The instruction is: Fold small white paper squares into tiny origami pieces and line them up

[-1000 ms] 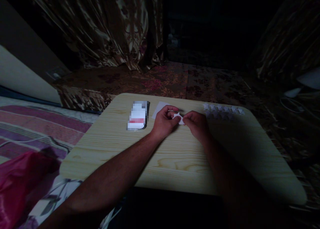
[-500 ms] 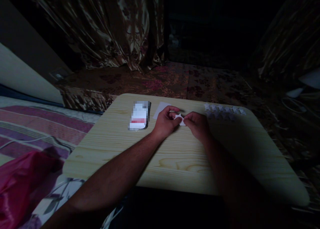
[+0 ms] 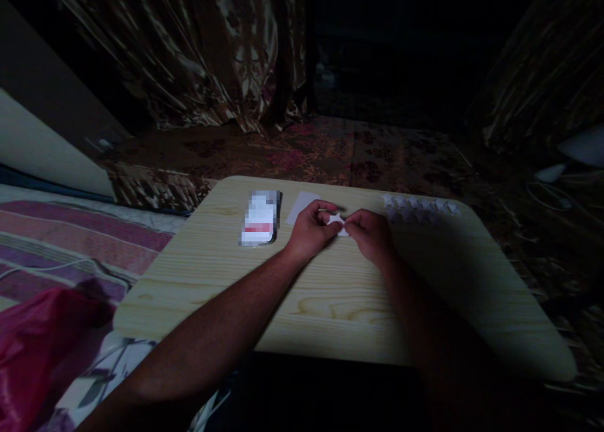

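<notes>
Both my hands meet near the far middle of a light wooden table (image 3: 330, 306). My left hand (image 3: 311, 231) and my right hand (image 3: 372, 234) pinch a small folded white paper piece (image 3: 338, 221) between their fingertips, just above the tabletop. A flat white paper sheet (image 3: 299, 207) lies right behind my left hand. To the right of my right hand, two short rows of several small folded white paper pieces (image 3: 419, 208) lie along the table's far edge.
A blurred-out white and red pack (image 3: 260, 224) lies left of my hands. A striped bedspread (image 3: 70, 243) and a pink bag (image 3: 42, 337) are at the left. A patterned carpet (image 3: 330, 149) and shiny curtains (image 3: 198, 48) lie beyond the table. The room is dim.
My fingers shift only slightly on the small paper piece. The view itself has drifted a little; nothing else moved.
</notes>
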A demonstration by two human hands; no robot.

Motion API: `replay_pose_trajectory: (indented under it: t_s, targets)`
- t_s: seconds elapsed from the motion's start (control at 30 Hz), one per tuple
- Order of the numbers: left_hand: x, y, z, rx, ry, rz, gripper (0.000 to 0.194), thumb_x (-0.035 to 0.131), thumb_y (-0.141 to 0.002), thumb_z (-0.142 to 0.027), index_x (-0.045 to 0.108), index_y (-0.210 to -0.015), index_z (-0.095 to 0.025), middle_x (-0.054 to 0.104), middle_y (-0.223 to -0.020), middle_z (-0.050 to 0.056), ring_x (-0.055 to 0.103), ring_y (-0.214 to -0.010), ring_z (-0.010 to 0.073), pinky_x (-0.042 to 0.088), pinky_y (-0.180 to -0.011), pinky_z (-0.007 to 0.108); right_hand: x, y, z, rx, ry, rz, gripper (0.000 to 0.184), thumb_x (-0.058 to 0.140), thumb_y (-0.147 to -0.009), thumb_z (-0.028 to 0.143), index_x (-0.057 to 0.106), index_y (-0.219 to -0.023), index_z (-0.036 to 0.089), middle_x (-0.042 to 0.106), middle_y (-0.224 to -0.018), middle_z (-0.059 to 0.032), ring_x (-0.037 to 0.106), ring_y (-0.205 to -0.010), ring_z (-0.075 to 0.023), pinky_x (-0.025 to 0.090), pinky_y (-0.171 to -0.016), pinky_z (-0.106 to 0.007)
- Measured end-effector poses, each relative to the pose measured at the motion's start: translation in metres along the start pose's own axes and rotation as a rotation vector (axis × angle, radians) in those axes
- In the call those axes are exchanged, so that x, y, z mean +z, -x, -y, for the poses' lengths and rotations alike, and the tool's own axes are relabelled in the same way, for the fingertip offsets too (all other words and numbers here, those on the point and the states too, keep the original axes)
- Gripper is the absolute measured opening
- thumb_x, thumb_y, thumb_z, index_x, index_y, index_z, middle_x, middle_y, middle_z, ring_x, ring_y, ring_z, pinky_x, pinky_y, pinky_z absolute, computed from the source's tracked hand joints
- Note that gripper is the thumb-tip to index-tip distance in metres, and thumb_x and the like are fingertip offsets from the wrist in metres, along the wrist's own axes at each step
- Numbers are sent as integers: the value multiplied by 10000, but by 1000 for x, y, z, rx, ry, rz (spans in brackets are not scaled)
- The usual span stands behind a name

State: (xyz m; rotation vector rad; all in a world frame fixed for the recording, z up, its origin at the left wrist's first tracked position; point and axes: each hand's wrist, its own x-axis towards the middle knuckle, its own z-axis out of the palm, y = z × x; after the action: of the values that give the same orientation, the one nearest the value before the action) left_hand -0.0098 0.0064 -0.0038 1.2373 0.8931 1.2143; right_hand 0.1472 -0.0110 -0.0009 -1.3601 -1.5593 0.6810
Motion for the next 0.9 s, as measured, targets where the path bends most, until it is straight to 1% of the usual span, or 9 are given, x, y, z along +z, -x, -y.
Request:
replay_pose_trajectory:
  t_s: [0.1,0.2,0.3,0.4,0.53,0.7,0.9]
  targets:
    - [0,0,2,-5,-5,-9,410,790,-578,-191,624,-953,-179,595,-654,-44,513,-530,74,401,-515,200,-1,-1,-1,8,-14,-18,126,606,-731,316,631,-709,195,643,-628,4,573,-592,-150,422,-559,-252]
    - [1,-1,4,-22,44,-15,331,782,-586,-202,631,-878,-163,641,-698,-15,564,-571,94,437,-553,218,0,-1,-1,10,-26,-32,125,607,-734,315,638,-721,194,650,-638,0,585,-604,-155,429,-567,-255]
    - [2,-1,4,-43,78,-38,280,778,-587,-209,623,-814,-154,664,-700,-1,579,-566,102,445,-555,226,0,-1,0,1,-60,-20,130,611,-737,316,642,-736,190,651,-644,-1,587,-607,-154,430,-568,-254]
    - [2,-1,3,-50,104,-43,288,786,-572,-206,620,-801,-151,671,-699,-3,584,-562,99,448,-556,223,-1,0,2,-5,-71,1,143,612,-744,325,647,-750,186,653,-653,-3,594,-618,-154,432,-577,-254]
    - [2,-1,3,-57,139,-21,291,792,-565,-197,619,-795,-152,679,-712,-4,597,-574,100,457,-571,225,-2,1,4,-1,-51,-9,137,610,-738,319,644,-733,187,649,-641,-2,583,-606,-150,422,-568,-251]
    - [3,0,3,-58,142,-13,291,793,-560,-191,626,-794,-150,681,-715,-4,602,-582,102,462,-579,227,-2,1,4,2,-45,-3,128,611,-726,306,637,-712,182,636,-621,7,564,-586,-140,403,-549,-242]
    - [3,0,3,-57,132,1,299,799,-553,-192,624,-791,-146,679,-712,-6,591,-576,97,446,-567,218,-1,0,4,-9,-95,-26,138,628,-723,309,656,-729,174,631,-622,12,565,-592,-136,401,-547,-236]
